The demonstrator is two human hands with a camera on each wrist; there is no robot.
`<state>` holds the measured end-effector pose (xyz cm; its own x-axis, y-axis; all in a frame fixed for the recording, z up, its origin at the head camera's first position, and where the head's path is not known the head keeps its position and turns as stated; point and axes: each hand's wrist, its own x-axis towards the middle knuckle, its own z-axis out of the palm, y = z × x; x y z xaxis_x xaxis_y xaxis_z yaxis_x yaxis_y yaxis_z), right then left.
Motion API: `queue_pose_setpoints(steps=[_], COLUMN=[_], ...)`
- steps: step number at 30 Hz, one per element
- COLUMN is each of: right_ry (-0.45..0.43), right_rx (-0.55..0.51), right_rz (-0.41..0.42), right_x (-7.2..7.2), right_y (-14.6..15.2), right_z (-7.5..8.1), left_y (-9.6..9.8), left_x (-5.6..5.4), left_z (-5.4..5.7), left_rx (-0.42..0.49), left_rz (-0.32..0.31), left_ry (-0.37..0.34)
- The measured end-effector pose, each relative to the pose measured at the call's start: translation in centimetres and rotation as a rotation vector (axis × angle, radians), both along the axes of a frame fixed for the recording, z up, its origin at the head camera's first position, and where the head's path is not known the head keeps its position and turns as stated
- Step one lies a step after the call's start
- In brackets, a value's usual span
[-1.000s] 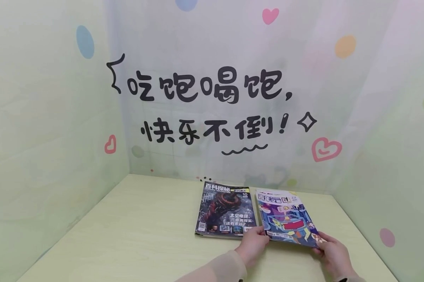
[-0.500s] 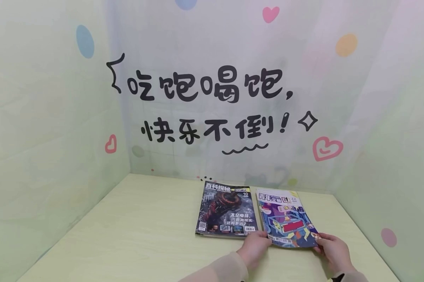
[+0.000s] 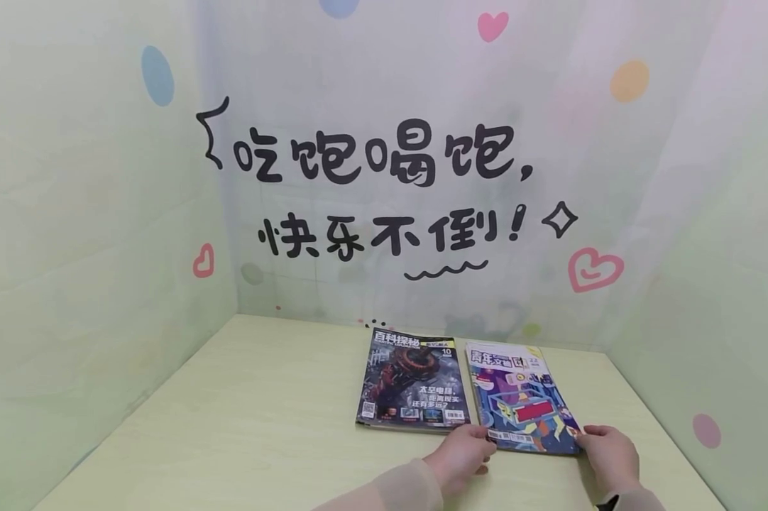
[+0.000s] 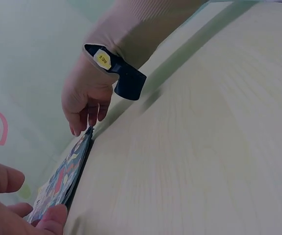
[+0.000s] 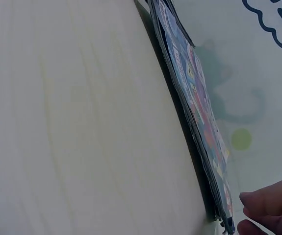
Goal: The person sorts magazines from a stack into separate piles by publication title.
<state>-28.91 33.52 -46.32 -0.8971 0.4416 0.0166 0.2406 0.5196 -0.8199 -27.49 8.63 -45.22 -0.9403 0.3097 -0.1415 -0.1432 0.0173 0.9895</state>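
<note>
A magazine with a purple, cartoon-like cover (image 3: 524, 408) lies on the table at the right in the head view. At its near left corner is my left hand (image 3: 461, 458), its thumb lifted off the cover in the left wrist view and its fingertips beside the edge (image 4: 64, 178). My right hand (image 3: 614, 458) is at the near right corner. In the right wrist view its thumb (image 5: 268, 198) and finger stand apart, just beside the magazine's corner (image 5: 209, 147). Left of this magazine lies a dark-covered one (image 3: 412, 383) with a red ring-shaped machine on it.
Both magazines rest on a pale wooden table (image 3: 231, 411), with a narrow gap between them. A light back wall (image 3: 333, 298) with black lettering and pink hearts rises behind. Side walls enclose the table left and right.
My hands moved slightly toward me as the near edge of the purple magazine came down. Both hands have loosened from its corners. The dark magazine stayed in place.
</note>
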Motion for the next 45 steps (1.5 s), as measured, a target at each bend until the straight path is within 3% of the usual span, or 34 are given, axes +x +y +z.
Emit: queue_pose_setpoints(steps=[5,11,23,30,37,40,45], right_ry=[0.010,0.019,0.080,0.054,0.044,0.035,0.008], right_rx=[0.041,-0.010,-0.016,-0.058,0.019,0.030,0.046], right_rz=[0.022,0.093,0.203,0.225,0.268,0.277,0.293], right_x=[0.1,0.0,-1.0,-1.3,-1.5,-1.7,-1.7], right_y=[-0.8,-4.1,-10.2,-14.0,-16.1,-16.6,-17.3], right_z=[1.0,2.3,1.9,1.4,0.7,0.3,-0.1], left_y=[-1.4,-4.1,-11.0,-14.6,-16.3,-16.5,-16.8], left_x=[0.3,-0.2,-2.3,-2.9,-2.9,-3.1,-3.5], left_z=[0.4,0.5,0.4,0.1,-0.8,-1.3,-2.2], left_rx=[-0.024,-0.059,-0.130,-0.169,-0.248,-0.248,-0.281], left_rz=[-0.059,-0.036,0.174,0.320,0.489,0.515,0.508], left_ry=[0.014,0.089,0.249,0.262,0.293,0.281,0.255])
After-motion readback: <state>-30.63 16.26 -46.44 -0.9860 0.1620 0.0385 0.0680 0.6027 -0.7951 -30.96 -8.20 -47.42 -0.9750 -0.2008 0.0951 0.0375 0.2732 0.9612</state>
